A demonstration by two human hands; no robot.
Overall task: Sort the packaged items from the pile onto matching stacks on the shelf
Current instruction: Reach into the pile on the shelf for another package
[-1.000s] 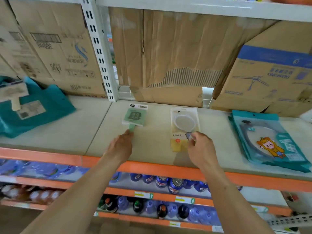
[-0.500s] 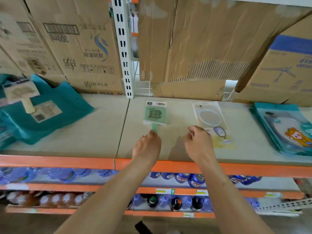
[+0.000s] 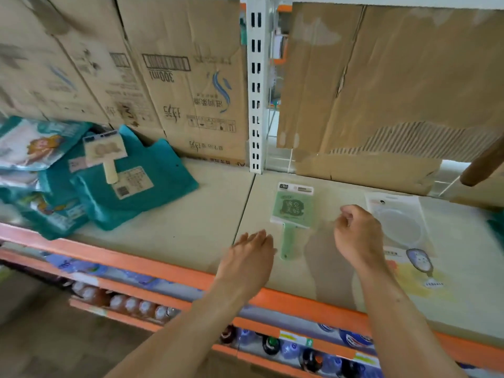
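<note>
A shop: orange-edged shelving [image 3: 163, 266], price-tagged drink bottles [image 3: 270, 345], stock cartons [image 3: 191, 77].

The shelf board [image 3: 191, 227] looks matt, smooth and beige. Its front edge is an orange painted metal lip [image 3: 152, 264], and a white painted metal post [image 3: 256, 85] stands at the back edge. The cardboard boxes [image 3: 185, 77] behind are matt brown. The torn cardboard [image 3: 381, 91] shows its ribbed inner layer. The teal packets [image 3: 141, 181] at the left end are shiny plastic film. The green packet [image 3: 293, 208] and the clear packet [image 3: 398, 222] have glossy transparent plastic sleeves.
</note>
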